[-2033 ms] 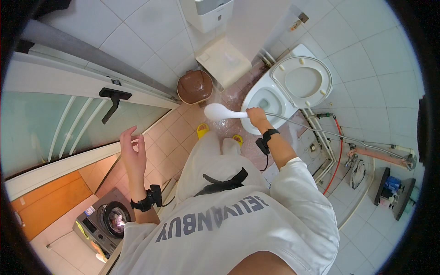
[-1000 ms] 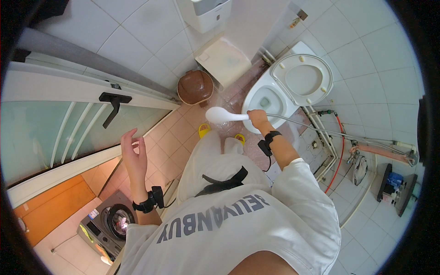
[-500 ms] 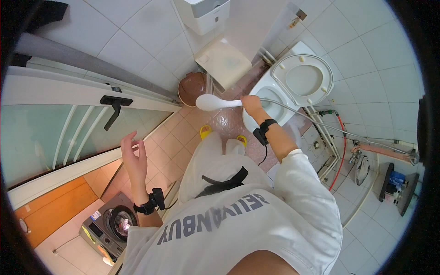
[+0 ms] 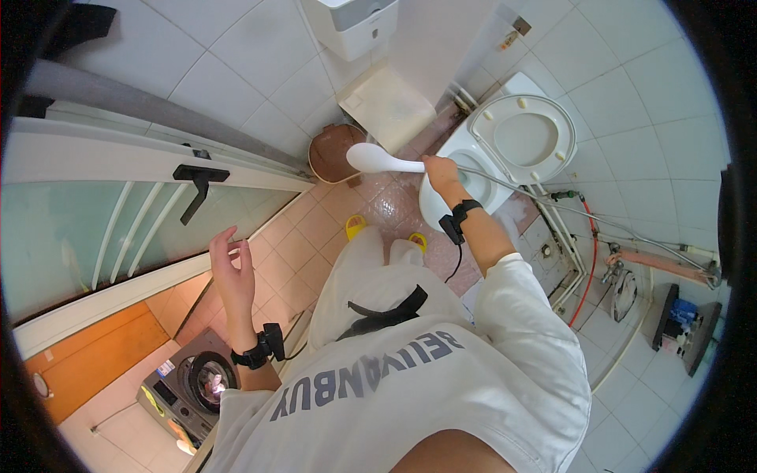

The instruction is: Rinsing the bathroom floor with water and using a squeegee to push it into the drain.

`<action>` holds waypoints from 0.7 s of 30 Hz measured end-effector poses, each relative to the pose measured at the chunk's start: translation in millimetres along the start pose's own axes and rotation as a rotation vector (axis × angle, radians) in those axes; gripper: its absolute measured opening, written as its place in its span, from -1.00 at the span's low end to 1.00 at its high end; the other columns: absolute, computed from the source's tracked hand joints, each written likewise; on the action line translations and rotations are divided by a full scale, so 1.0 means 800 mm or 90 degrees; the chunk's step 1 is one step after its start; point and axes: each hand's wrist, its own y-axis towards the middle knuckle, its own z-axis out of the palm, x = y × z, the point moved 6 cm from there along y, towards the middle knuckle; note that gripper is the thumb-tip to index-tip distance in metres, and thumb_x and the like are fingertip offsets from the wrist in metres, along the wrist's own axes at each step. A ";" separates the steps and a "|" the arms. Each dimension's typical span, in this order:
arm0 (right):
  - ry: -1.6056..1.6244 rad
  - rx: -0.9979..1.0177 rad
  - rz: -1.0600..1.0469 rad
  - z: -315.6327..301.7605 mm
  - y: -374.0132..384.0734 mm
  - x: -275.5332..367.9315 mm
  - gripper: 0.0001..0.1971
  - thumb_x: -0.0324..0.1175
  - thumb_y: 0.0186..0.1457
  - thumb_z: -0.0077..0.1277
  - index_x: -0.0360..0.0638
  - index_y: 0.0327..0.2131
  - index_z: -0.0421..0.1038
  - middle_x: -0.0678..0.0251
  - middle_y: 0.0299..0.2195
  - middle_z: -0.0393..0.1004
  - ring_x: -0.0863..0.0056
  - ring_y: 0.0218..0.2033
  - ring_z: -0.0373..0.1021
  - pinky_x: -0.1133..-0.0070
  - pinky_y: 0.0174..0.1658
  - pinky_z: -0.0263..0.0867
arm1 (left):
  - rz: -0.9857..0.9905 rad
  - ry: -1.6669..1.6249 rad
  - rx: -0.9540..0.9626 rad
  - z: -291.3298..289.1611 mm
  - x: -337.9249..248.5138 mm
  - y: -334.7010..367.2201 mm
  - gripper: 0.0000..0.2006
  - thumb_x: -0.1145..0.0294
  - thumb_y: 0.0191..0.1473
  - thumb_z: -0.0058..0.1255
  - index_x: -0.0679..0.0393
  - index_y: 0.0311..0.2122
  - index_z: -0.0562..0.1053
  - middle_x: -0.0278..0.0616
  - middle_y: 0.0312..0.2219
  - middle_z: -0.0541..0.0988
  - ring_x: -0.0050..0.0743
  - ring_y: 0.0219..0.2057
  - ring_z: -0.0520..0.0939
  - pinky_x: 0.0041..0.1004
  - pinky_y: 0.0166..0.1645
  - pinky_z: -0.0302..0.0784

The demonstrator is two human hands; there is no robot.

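Plainly, the right hand [image 4: 441, 170] is closed round the handle of a shower head [image 4: 372, 158], while the left hand [image 4: 231, 272] holds nothing, its fingers loosely bent with a gap between thumb and fingers, in the air near the door [image 4: 75, 225]. Smooth, glossy and white all over, the shower head has a rounded, egg-like end that narrows into a slim handle. Its broad end points to the person's left, its plain back faces up, and the spray side is hidden. It is held in mid-air above the floor [image 4: 386, 206], with the rounded end just beside the brown bin [image 4: 328, 150] as seen from above and the handle end by the rim of the toilet [image 4: 434, 211]. A thin grey hose [image 4: 556, 203] runs from the gripped end off to the right, toward the wall. Black straps sit on both wrists. Below, yellow slippers [image 4: 356, 227] stand on pinkish tiles that look wet and shiny. The toilet's seat is raised. Farther out, a white dispenser [image 4: 353, 30] hangs on the tiled wall, a red hose [image 4: 589, 276] runs down at the right, and a grey washing machine [image 4: 175, 398] stands at lower left.
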 end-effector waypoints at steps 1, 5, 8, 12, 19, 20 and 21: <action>0.012 -0.005 0.005 0.001 -0.001 -0.003 -0.88 -0.46 0.03 -0.16 -0.05 -0.36 0.39 0.24 -0.45 0.50 0.25 -0.38 0.49 0.36 -0.36 0.38 | 0.001 0.000 0.001 0.001 0.000 0.001 -0.74 0.52 0.08 -0.07 0.23 -0.08 0.35 -0.10 -0.16 0.41 -0.37 -0.30 0.54 -0.46 -0.22 0.47; 0.007 0.000 0.010 0.017 -0.009 -0.014 -0.88 -0.46 0.01 -0.13 -0.06 -0.35 0.39 0.24 -0.45 0.51 0.26 -0.38 0.49 0.36 -0.36 0.38 | -0.003 0.007 0.014 0.005 -0.002 0.003 -0.74 0.51 0.08 -0.07 0.23 -0.08 0.36 -0.11 -0.16 0.41 -0.38 -0.29 0.54 -0.46 -0.23 0.46; 0.013 0.022 0.028 0.020 -0.020 -0.018 -0.87 -0.46 -0.01 -0.10 -0.06 -0.34 0.39 0.24 -0.44 0.52 0.26 -0.38 0.48 0.36 -0.34 0.37 | 0.000 0.011 0.017 0.008 -0.003 0.004 -0.74 0.50 0.09 -0.07 0.23 -0.08 0.36 -0.11 -0.16 0.41 -0.38 -0.30 0.54 -0.47 -0.23 0.46; -0.008 0.045 0.025 0.039 -0.033 -0.029 -0.86 -0.46 -0.02 -0.10 -0.06 -0.35 0.42 0.24 -0.44 0.52 0.25 -0.37 0.49 0.36 -0.34 0.38 | 0.010 0.004 0.021 0.011 -0.003 0.007 -0.74 0.49 0.09 -0.07 0.23 -0.08 0.36 -0.11 -0.16 0.41 -0.38 -0.31 0.53 -0.46 -0.24 0.45; -0.017 0.100 0.050 0.067 -0.067 -0.048 -0.86 -0.44 0.00 -0.12 -0.05 -0.37 0.46 0.22 -0.43 0.52 0.25 -0.36 0.49 0.36 -0.33 0.39 | 0.016 0.014 0.034 0.017 -0.011 0.009 -0.74 0.49 0.09 -0.07 0.24 -0.08 0.36 -0.10 -0.16 0.40 -0.36 -0.30 0.54 -0.46 -0.24 0.46; -0.017 0.101 0.050 0.070 -0.072 -0.050 -0.86 -0.44 0.00 -0.12 -0.05 -0.37 0.46 0.22 -0.43 0.52 0.25 -0.36 0.49 0.36 -0.33 0.39 | 0.016 0.013 0.035 0.018 -0.011 0.010 -0.74 0.49 0.09 -0.07 0.23 -0.08 0.36 -0.10 -0.16 0.40 -0.36 -0.30 0.54 -0.46 -0.24 0.46; -0.014 0.117 0.069 0.075 -0.077 -0.055 -0.86 -0.44 -0.01 -0.11 -0.04 -0.37 0.46 0.22 -0.41 0.53 0.25 -0.34 0.49 0.36 -0.32 0.40 | 0.016 0.011 0.035 0.018 -0.011 0.010 -0.74 0.49 0.09 -0.08 0.23 -0.08 0.36 -0.10 -0.16 0.40 -0.36 -0.30 0.54 -0.47 -0.24 0.46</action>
